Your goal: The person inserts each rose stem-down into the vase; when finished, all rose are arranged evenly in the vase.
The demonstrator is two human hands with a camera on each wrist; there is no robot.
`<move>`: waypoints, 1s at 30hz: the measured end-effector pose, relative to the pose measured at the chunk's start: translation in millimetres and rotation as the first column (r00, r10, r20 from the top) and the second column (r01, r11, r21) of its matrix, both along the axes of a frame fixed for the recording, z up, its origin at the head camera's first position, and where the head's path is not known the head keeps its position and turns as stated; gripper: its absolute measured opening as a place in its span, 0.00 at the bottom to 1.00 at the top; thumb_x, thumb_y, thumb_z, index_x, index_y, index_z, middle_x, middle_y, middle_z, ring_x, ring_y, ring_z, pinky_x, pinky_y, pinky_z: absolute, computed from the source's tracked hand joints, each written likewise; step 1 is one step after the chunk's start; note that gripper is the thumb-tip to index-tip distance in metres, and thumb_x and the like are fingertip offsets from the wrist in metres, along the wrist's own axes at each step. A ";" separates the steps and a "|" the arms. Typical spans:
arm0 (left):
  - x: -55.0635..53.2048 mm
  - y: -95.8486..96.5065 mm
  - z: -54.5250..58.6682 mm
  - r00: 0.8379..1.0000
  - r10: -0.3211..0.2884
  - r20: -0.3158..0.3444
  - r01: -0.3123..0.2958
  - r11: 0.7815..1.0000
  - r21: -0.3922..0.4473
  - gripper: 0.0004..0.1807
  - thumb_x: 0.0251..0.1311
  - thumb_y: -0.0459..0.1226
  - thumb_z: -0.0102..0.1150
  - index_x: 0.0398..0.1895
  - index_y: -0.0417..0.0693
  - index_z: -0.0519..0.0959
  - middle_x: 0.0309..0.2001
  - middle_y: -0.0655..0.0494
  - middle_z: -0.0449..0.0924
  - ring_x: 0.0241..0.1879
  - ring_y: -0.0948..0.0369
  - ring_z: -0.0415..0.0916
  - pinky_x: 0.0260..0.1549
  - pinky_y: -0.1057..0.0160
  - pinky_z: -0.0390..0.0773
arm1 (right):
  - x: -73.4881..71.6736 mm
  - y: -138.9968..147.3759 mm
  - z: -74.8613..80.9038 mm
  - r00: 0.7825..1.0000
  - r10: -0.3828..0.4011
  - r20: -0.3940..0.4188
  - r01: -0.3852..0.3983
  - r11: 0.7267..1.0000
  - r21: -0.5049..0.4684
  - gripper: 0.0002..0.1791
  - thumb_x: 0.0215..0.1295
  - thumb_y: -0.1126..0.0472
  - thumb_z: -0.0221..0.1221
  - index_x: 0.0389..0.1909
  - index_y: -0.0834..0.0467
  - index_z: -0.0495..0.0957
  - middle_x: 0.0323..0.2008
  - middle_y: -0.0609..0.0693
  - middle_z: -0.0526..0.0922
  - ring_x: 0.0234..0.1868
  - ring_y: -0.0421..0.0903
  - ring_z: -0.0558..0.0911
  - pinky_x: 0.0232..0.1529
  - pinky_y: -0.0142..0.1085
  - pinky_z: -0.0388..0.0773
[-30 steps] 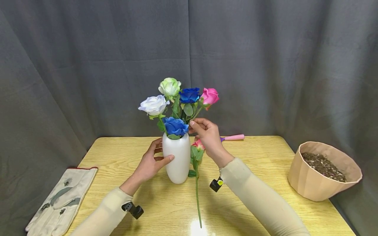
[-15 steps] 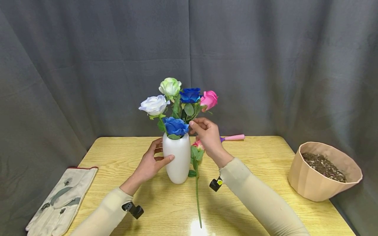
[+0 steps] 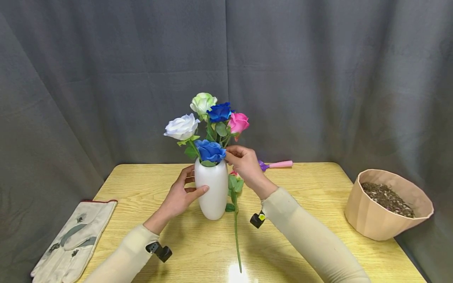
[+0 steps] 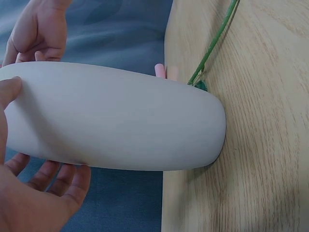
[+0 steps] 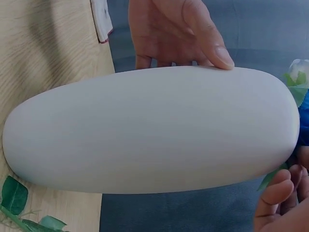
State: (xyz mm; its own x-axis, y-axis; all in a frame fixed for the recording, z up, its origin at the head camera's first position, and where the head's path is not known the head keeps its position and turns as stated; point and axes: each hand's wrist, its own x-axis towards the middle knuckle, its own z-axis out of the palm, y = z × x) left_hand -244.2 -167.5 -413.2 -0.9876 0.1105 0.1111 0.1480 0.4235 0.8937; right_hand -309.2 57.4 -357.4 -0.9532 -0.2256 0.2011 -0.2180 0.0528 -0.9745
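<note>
A white vase (image 3: pixel 212 192) stands upright on the wooden table, holding several artificial roses. My left hand (image 3: pixel 179 197) grips its left side, thumb across the front and fingers curled behind. At the vase's mouth, my right hand (image 3: pixel 248 168) pinches the stem of the pink rose (image 3: pixel 238 123); the pinched part is hidden by the fingers. Around it in the vase are a dark blue rose (image 3: pixel 220 112), a lighter blue rose (image 3: pixel 210 150) low in front, a white rose (image 3: pixel 181 127) and a green-white rose (image 3: pixel 203 103). The right wrist view shows the curled right fingertips (image 5: pixel 280 191) beside the rim.
Another rose with a long green stem (image 3: pixel 236 232) lies right of the vase, its bloom partly behind my right hand. A pink-handled tool (image 3: pixel 280 164) lies at the back edge. Gloves (image 3: pixel 76 239) rest at left; a soil-filled pot (image 3: pixel 368 216) stands at right.
The pink rose has moved left and lower, closer to the dark blue rose, which has shifted left as well. My right hand has moved slightly left; my left hand stays on the vase.
</note>
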 end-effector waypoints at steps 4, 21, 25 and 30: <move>-0.2 0.2 0.5 1.000 -0.001 0.004 0.001 1.000 0.002 0.44 0.60 0.55 0.67 0.75 0.61 0.55 0.68 0.48 0.66 0.67 0.48 0.68 0.62 0.46 0.77 | -0.6 1.0 -1.0 1.000 0.027 0.007 -0.027 1.000 0.003 0.14 0.69 0.58 0.61 0.48 0.63 0.83 0.32 0.47 0.81 0.36 0.52 0.79 0.26 0.30 0.76; 0.7 0.0 3.1 1.000 0.007 -0.001 -0.007 1.000 -0.004 0.45 0.59 0.54 0.68 0.75 0.59 0.54 0.67 0.47 0.66 0.66 0.48 0.69 0.62 0.45 0.77 | 0.9 14.0 -2.5 0.996 0.085 0.020 -0.084 0.996 -0.036 0.14 0.69 0.60 0.62 0.51 0.62 0.81 0.35 0.50 0.85 0.31 0.47 0.81 0.24 0.28 0.76; 0.4 -0.6 3.2 1.000 0.007 0.004 -0.007 1.000 -0.010 0.45 0.59 0.55 0.67 0.75 0.59 0.54 0.67 0.47 0.66 0.65 0.48 0.70 0.61 0.46 0.77 | 0.8 20.1 -6.6 0.997 0.063 0.045 -0.063 0.998 -0.003 0.15 0.69 0.58 0.61 0.52 0.61 0.80 0.40 0.55 0.86 0.31 0.45 0.82 0.24 0.30 0.75; 0.7 -0.9 3.7 1.000 0.006 0.007 -0.006 1.000 -0.011 0.45 0.59 0.54 0.67 0.75 0.59 0.54 0.67 0.47 0.66 0.64 0.47 0.71 0.61 0.46 0.77 | 0.8 29.4 -14.4 0.995 0.064 0.076 -0.067 0.997 0.040 0.13 0.70 0.57 0.60 0.51 0.59 0.81 0.45 0.62 0.84 0.33 0.44 0.83 0.25 0.31 0.76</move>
State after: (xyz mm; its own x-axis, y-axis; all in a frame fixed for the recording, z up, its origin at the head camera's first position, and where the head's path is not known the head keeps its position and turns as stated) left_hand -243.5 -168.4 -409.5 -0.9890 0.1058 0.1029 0.1391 0.4341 0.8901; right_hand -308.3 86.8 -371.8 -0.9482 -0.2946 0.1192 -0.1495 0.0825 -0.9853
